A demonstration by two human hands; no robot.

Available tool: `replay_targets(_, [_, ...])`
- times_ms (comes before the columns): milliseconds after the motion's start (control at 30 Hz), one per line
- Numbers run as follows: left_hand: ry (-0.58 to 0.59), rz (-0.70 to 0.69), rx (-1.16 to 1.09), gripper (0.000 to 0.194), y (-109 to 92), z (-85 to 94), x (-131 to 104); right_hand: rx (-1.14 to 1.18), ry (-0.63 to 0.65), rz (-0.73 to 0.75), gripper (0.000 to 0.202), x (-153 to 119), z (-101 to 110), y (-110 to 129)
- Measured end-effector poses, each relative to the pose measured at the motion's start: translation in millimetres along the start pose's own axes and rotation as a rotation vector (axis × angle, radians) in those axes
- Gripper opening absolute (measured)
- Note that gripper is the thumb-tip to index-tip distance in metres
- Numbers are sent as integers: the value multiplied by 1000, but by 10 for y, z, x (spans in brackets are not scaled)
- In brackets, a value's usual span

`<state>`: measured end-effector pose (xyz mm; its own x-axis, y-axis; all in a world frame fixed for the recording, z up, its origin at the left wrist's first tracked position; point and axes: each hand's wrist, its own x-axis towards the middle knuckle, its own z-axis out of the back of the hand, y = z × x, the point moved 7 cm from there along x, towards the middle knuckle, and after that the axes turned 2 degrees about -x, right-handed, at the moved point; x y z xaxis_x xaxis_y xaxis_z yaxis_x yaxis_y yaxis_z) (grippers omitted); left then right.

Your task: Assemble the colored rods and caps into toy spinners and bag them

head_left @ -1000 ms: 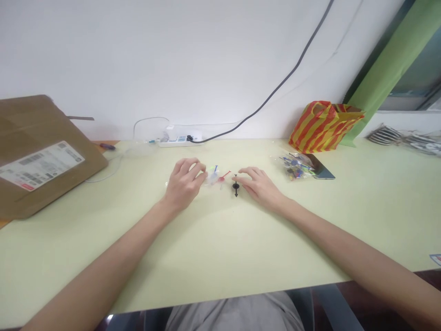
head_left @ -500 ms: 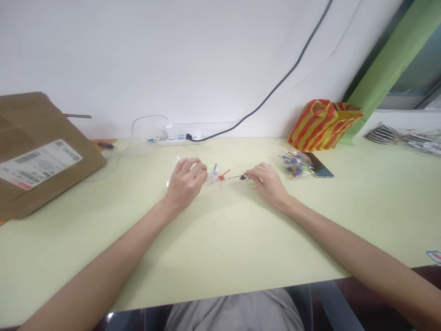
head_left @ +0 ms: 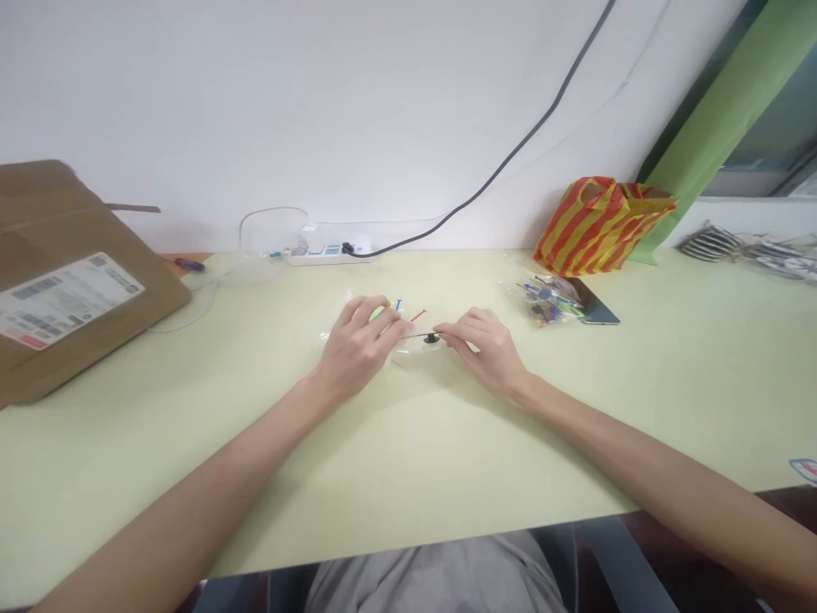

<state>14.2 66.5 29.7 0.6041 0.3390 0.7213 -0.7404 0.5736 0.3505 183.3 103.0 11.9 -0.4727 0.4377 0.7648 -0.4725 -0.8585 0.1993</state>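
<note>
My right hand [head_left: 482, 347] pinches a thin dark rod between thumb and fingertips. A small black round piece [head_left: 432, 338] sits at the rod, just left of those fingers. The rod's left end reaches my left hand [head_left: 361, 345], whose fingers are curled together; what they grip is hidden. Clear plastic film [head_left: 408, 351] shows under and around the left fingers. Just behind them lie a red stick-like piece [head_left: 419, 315], a blue one [head_left: 399, 305] and something bright green, partly covered by the hand.
On the right, a clear bag of colourful small parts [head_left: 547, 298] lies against a dark phone [head_left: 595, 303]. Behind it stands a red-and-yellow striped bag [head_left: 600, 226]. A cardboard box [head_left: 70, 281] is at the left, and a white power strip [head_left: 328, 253] with a black cable lies by the wall.
My right hand has moved left with the rod and black piece, and my left hand has shifted right. Their fingertips are now close together, covering part of the red piece.
</note>
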Motion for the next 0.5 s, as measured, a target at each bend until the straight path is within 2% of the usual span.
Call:
replay_targets(133, [34, 21, -29, 16, 2, -31, -4, 22, -21, -19, 20, 2, 32, 27])
replay_targets(367, [-2, -3, 4, 14, -8, 4, 4, 24, -82, -62, 19, 10, 118, -18])
replay_targets(500, [-26, -9, -30, 16, -33, 53, 31, 12, -102, -18, 18, 11, 142, 87])
